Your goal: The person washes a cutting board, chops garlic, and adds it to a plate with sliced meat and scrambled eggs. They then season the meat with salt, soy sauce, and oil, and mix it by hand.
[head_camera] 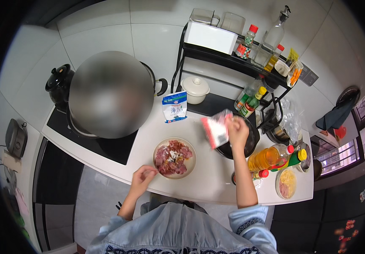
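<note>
My right hand (239, 130) grips the top of a clear plastic bag of white powder (217, 130) with red printing, blurred, held above the counter beside a black pan (253, 139). My left hand (143, 180) is at the near left rim of a cream bowl (191, 165), its fingers curled; whether they pinch the rim is unclear. Inside the bowl lies raw sliced meat (160, 158) with a small heap of white powder (174, 155) and reddish-brown seasoning on top. Behind the bowl stands a blue and white salt packet (174, 108).
A blurred patch hides most of a large pot on the black cooktop (119, 152) at left. Oil and sauce bottles (266, 157) lie or stand at right, near a small bowl of food (287, 184). A black rack (214, 52) with bottles and a lidded white pot (195, 89) stand behind.
</note>
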Motion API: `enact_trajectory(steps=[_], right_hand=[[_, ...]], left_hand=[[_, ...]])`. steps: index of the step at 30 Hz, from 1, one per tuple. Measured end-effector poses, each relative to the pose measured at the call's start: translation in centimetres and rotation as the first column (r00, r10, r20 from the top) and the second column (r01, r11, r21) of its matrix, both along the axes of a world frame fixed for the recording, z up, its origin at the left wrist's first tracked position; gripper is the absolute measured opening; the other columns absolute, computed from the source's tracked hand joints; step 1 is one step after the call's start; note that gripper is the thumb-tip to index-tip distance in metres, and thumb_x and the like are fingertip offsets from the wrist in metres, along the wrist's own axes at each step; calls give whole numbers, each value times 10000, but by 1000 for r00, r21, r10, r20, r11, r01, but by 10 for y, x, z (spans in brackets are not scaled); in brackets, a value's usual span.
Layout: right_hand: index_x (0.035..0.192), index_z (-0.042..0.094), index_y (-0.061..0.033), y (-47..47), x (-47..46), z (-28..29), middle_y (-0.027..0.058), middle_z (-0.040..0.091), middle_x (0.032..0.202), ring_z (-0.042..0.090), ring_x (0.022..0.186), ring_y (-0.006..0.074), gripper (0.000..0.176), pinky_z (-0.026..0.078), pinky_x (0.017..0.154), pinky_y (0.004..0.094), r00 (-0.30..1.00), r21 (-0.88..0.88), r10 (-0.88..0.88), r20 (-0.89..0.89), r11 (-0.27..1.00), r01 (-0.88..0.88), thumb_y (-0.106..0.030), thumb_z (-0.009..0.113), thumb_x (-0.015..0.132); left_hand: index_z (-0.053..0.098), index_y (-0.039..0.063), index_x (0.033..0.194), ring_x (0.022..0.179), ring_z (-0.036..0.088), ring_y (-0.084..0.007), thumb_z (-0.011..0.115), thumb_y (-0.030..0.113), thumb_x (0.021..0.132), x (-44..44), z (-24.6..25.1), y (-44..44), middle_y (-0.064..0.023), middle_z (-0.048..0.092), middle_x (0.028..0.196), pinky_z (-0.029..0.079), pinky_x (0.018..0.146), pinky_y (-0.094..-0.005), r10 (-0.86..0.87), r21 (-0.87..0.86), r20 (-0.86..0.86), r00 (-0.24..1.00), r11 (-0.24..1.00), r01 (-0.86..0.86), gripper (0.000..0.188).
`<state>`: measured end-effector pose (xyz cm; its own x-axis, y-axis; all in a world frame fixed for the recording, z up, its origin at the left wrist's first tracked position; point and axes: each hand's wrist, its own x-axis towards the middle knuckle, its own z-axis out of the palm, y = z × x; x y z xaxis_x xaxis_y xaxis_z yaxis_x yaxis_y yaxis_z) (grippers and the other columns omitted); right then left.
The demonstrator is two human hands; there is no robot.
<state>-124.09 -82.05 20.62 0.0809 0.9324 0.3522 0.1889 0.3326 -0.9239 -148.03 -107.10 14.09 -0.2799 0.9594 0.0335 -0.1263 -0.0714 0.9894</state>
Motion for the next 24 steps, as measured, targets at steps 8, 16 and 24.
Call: enact_trajectory(steps=[8, 16, 24], right_hand=[[809, 646, -51, 182, -19, -57, 151, 615, 674, 609, 656, 295, 245, 464, 631, 390, 811, 160, -448, 376, 894, 419, -263, 711, 705], [1160, 440, 29, 177, -28, -85, 227, 549, 1082, 541, 994, 332, 478, 412, 871, 382, 861, 175, -393, 321, 919, 354, -178, 615, 767], [1138, 540, -77, -75, -48, -79, 197, 464, 1222, 418, 1155, 338, 482, 359, 965, 391, 461, -304, 666, 586, 708, -638, -229, 692, 706]], left_hand=[[547, 0, 923, 816, 566, -123, 533, 82, 871, -39, -8, -64, -64, 593, 847, 440, 769, -242, 309, -42, -14, 951, 950, -310, 99], [555, 13, 958, 834, 589, -111, 565, 65, 849, -48, -20, -77, -47, 621, 872, 463, 747, -247, 200, -224, -162, 966, 946, -234, 121], [473, 17, 1136, 976, 511, -351, 617, 162, 779, -40, -26, 37, -191, 482, 1094, 442, 830, -393, -126, -87, -771, 624, 992, 93, 412]])
